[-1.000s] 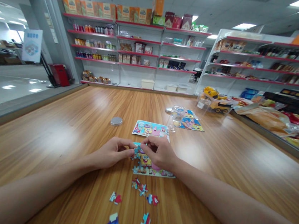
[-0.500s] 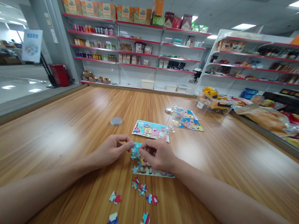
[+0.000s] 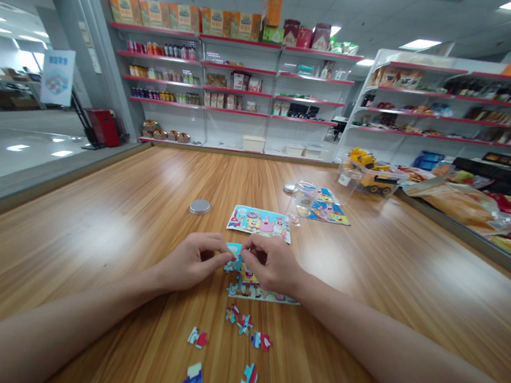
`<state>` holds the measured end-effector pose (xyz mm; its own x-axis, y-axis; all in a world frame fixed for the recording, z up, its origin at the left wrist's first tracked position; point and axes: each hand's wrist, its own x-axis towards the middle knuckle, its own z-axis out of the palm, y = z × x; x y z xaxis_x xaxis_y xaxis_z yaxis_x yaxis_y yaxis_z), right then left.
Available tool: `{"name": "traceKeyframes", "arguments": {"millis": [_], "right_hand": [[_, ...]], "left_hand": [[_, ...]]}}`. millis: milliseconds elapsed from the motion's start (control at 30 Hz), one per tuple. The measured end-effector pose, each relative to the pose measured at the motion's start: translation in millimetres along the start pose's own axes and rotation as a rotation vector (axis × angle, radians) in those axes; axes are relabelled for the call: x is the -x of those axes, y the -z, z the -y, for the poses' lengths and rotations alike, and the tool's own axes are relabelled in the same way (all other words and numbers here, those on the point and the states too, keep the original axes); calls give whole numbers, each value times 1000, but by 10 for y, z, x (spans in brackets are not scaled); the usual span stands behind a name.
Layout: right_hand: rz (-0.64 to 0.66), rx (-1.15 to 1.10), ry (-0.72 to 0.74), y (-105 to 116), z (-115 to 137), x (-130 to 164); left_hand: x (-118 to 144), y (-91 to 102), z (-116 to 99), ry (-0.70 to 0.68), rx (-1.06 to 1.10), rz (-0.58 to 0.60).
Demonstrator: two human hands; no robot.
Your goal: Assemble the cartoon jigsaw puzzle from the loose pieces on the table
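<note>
A partly joined jigsaw puzzle [image 3: 251, 290] lies on the table, its middle and right side covered by my right hand [image 3: 275, 264]. My left hand [image 3: 196, 261] rests at the puzzle's upper left corner, thumb and forefinger pinched on a light blue puzzle piece [image 3: 233, 264]. Facing it, the thumb and forefinger of my right hand pinch at the same light blue area; the fingers hide most of what they grip. Behind both hands lies a picture card [image 3: 260, 223] with cartoon figures. Loose puzzle pieces [image 3: 198, 337] are scattered nearer to me, several of them in small groups.
A silver lid [image 3: 199, 206] lies left of the card. To the right stand a clear jar [image 3: 304, 197] and a second picture sheet [image 3: 329, 212]. Farther back are a clear bin with yellow toy trucks [image 3: 372, 174] and packaged goods [image 3: 457, 202]. Stocked shelves [image 3: 232, 112] line the back.
My left hand has shifted slightly right, its fingertips now over the light blue pieces. These pieces look closer together. My right hand stays nearly in place.
</note>
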<state>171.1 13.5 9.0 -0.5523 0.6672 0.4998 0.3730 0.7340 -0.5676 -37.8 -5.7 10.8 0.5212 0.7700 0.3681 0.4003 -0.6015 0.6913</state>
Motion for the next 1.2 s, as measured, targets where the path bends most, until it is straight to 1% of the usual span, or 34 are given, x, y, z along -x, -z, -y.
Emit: {"name": "traceKeyframes", "arguments": {"millis": [100, 200, 300, 700, 800, 1033, 1200], "right_hand": [[115, 102, 15, 22, 32, 14], [160, 158, 13, 28, 52, 17], [174, 154, 6, 24, 51, 13], [214, 131, -58, 2, 35, 19], [222, 152, -38, 6, 41, 17], [200, 280, 19, 5, 2, 12], [192, 275, 18, 2, 15, 20]], "left_hand": [[19, 5, 41, -95, -101, -30], [34, 2, 71, -156, -184, 33], [36, -1, 71, -153, -238, 88], [29, 6, 64, -142, -268, 106], [36, 0, 71, -140, -265, 100], [35, 0, 68, -136, -251, 98], [27, 7, 70, -139, -250, 116]]}}
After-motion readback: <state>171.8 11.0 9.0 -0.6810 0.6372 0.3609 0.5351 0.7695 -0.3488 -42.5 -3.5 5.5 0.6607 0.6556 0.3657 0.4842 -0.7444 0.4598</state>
